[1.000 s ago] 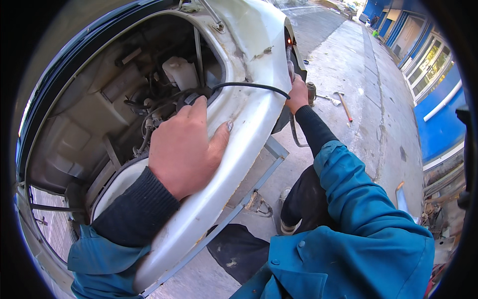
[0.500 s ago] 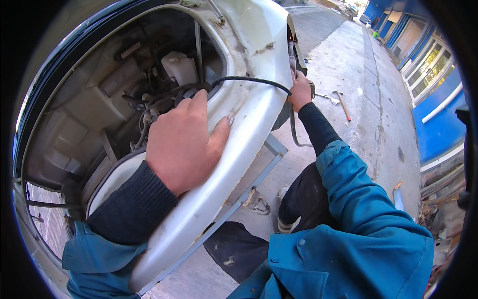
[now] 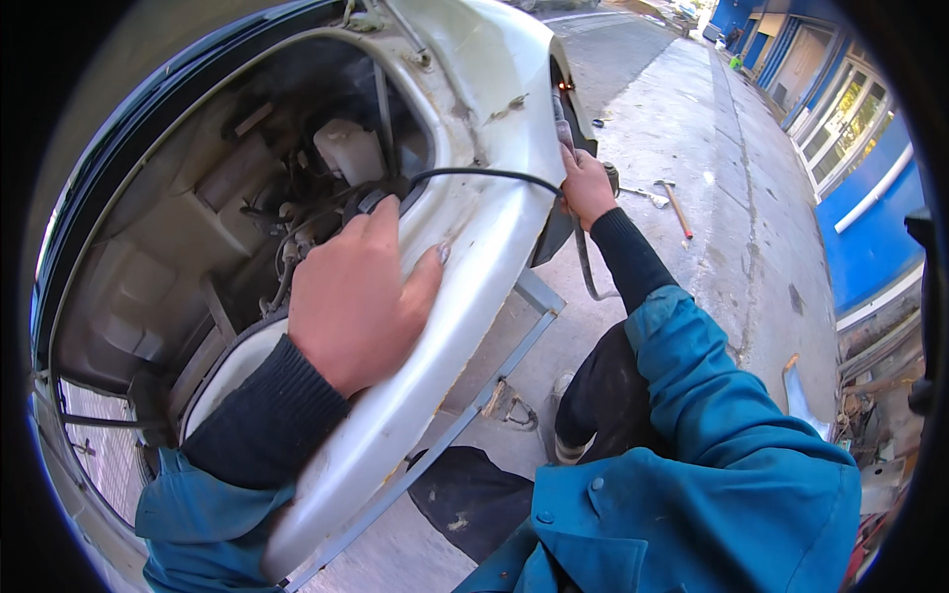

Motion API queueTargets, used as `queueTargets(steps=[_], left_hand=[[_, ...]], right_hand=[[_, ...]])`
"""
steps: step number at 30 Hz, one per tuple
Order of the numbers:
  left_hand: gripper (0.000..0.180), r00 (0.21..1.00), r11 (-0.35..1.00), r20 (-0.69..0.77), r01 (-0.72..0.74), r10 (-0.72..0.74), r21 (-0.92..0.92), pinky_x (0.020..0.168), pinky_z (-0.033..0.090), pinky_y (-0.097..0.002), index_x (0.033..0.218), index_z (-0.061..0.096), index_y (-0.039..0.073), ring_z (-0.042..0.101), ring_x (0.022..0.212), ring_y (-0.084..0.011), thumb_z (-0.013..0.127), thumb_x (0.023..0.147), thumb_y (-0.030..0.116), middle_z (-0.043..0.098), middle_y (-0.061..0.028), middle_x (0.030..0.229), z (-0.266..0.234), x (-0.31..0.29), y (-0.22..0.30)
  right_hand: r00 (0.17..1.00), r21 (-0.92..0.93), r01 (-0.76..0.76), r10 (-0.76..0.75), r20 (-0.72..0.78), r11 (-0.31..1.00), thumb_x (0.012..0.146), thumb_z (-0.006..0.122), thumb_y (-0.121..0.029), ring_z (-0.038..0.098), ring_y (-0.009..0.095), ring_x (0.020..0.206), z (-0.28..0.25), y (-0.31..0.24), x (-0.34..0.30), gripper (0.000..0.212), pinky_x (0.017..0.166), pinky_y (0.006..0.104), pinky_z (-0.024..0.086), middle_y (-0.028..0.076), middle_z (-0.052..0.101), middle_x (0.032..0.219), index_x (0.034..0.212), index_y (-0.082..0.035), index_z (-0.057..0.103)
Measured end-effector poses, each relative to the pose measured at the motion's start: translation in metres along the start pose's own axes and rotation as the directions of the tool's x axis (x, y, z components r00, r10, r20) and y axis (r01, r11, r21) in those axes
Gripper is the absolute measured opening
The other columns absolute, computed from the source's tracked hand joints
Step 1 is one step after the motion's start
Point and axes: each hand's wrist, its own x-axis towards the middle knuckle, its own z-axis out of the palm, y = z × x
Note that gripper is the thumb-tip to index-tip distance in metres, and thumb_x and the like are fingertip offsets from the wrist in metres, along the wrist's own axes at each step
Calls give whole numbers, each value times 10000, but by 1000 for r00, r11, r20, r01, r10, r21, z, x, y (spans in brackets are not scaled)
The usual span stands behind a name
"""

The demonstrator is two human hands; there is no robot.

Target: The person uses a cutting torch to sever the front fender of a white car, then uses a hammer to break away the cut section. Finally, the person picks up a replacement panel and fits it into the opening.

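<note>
A white vehicle body panel (image 3: 460, 287) curves along the rim of a cavity with parts inside. My left hand (image 3: 361, 296) lies on that rim, thumb apart on the panel, other fingers reaching over the inner edge beside a dark rounded part (image 3: 373, 202). At the panel's far right side, my right hand (image 3: 590, 188) is closed round a slim grey torch-like tool (image 3: 564, 134). A small orange glow shows near its far end; the tip itself is hidden. From below this hand a grey hose (image 3: 585, 265) hangs down. A black ribbed cable (image 3: 484, 172) crosses the panel between both hands.
Inside the cavity sit a whitish plastic tank (image 3: 348, 149) and several pipes. A grey metal frame (image 3: 474, 410) stands under the panel. On the concrete lie a hammer (image 3: 677, 211) and a silvery tool (image 3: 650, 198). Scrap (image 3: 890, 474) is heaped at right by a blue wall (image 3: 875, 222).
The view has shifted slightly, so panel and hands appear a little further left and lower. Both hands keep their places on the panel and the tool. The orange glow looks slightly stronger.
</note>
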Motion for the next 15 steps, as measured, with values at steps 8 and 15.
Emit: queueTargets(steps=[8, 15], left_hand=[[618, 1000, 1000, -17, -24, 25, 6, 939, 572, -521, 1419, 604, -118, 726, 1051, -492, 655, 1013, 344, 722, -326, 1194, -3, 0, 6], [635, 1000, 999, -1, -22, 22, 33, 961, 570, -506, 1446, 593, -119, 727, 1059, -485, 659, 1001, 329, 718, -324, 1213, -3, 0, 5]], right_hand=[[965, 305, 178, -105, -241, 936, 1115, 602, -522, 515, 92, 503, -70, -41, 1, 449, 439, 285, 451, -1, 534, 707, 1021, -84, 571], [979, 150, -198, 188, 81, 969, 1074, 635, -591, 511, 95, 549, -111, -34, 58, 525, 446, 283, 436, 24, 556, 750, 1081, -66, 612]])
